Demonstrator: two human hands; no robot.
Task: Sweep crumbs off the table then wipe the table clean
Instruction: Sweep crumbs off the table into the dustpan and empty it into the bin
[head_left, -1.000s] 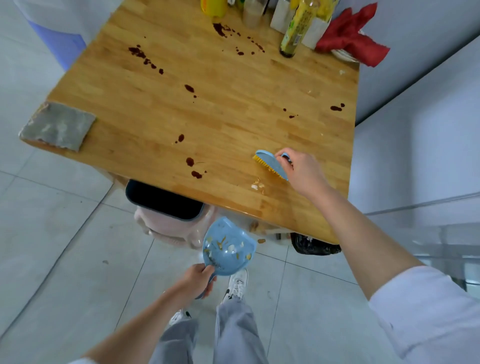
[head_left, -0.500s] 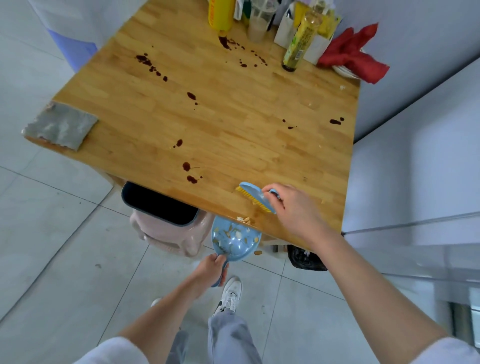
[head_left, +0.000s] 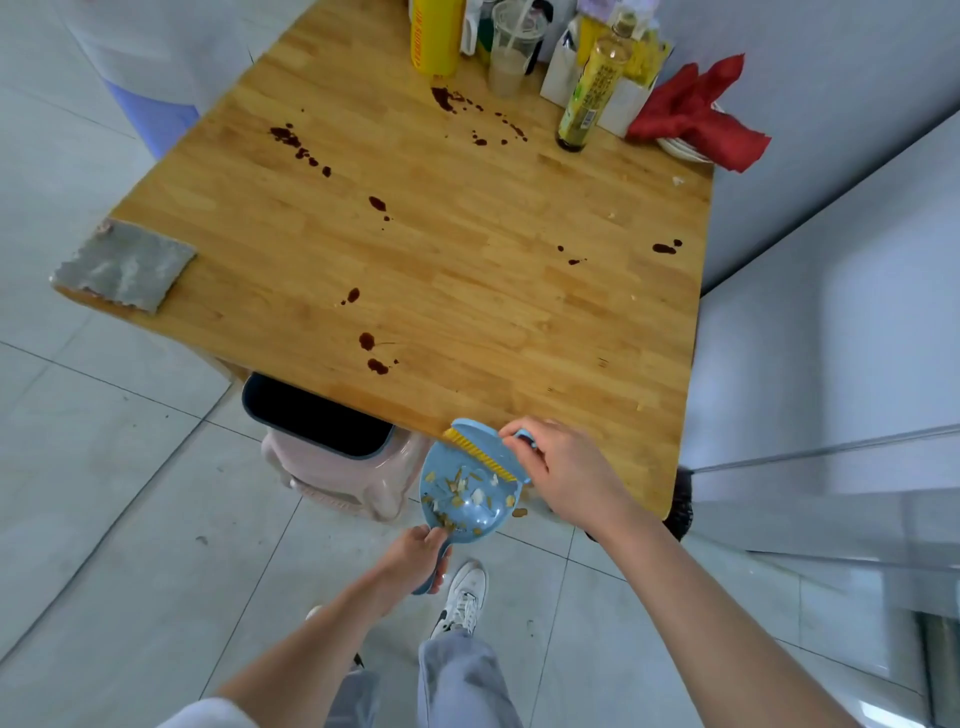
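A wooden table (head_left: 467, 270) carries dark sauce stains (head_left: 374, 353) and a few small crumbs (head_left: 675, 181) near its right side. My right hand (head_left: 566, 473) grips a blue brush (head_left: 483, 447) with yellow bristles at the table's near edge, just over the dustpan. My left hand (head_left: 415, 553) holds the handle of a blue dustpan (head_left: 467, 499) below that edge; several crumbs lie in the pan. A grey cloth (head_left: 124, 265) lies flat on the table's left corner.
Bottles (head_left: 589, 93), a plastic cup (head_left: 511, 52) and cartons crowd the far edge, beside a red cloth (head_left: 696, 111) on plates. A dark bin (head_left: 317, 421) on a pink stool (head_left: 353, 478) stands under the near edge. A wall (head_left: 831, 260) runs along the right.
My right hand drew the brush from the table top to the near edge, pushing crumbs off. My left hand raised the dustpan up against the edge, and the crumbs now lie in it.
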